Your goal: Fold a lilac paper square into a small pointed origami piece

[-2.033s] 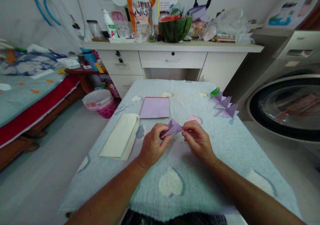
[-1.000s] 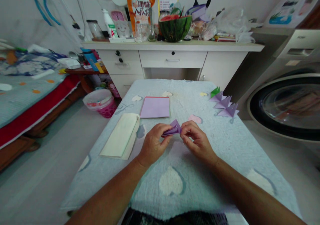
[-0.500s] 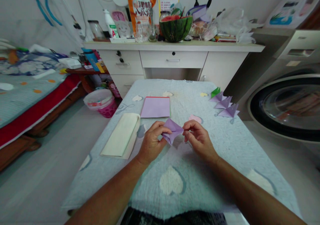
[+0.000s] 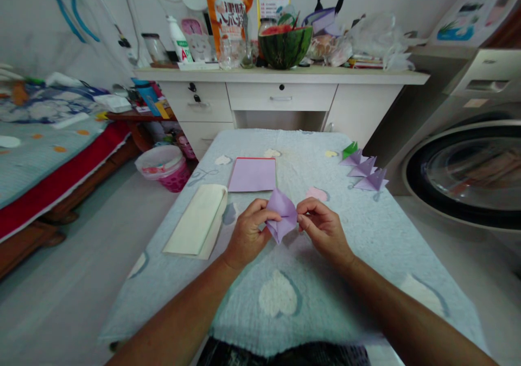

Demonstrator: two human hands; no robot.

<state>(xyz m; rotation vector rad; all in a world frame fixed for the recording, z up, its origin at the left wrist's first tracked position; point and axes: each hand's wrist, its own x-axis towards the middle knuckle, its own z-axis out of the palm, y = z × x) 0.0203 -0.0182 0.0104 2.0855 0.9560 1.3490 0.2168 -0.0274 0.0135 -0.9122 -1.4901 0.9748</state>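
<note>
A sheet of purple origami paper (image 4: pixel 281 209), partly folded with its corners up and down, is held between my two hands over the table. My left hand (image 4: pixel 253 226) pinches its left side, thumb and fingers closed on it. The fingertips of my right hand (image 4: pixel 321 226) pinch the right edge. Beyond them lies a stack of square paper (image 4: pixel 252 175), purple on top with a red edge showing. To the left is a folded pale cream paper (image 4: pixel 196 222). Several folded paper pieces (image 4: pixel 366 170), purple and one green, stand in a row at the table's far right.
A light blue cloth with heart shapes covers the table (image 4: pixel 345 290). Behind it stands a white desk (image 4: pixel 280 95) bearing a cut watermelon (image 4: pixel 285 48) and an orange snack bag (image 4: pixel 228 16). A washing machine (image 4: pixel 468 154) is at right, a pink bin (image 4: pixel 165 168) at left.
The purple paper has opened wider between my hands, its upper and lower points reaching farther up and down. Both hands stay almost where they were.
</note>
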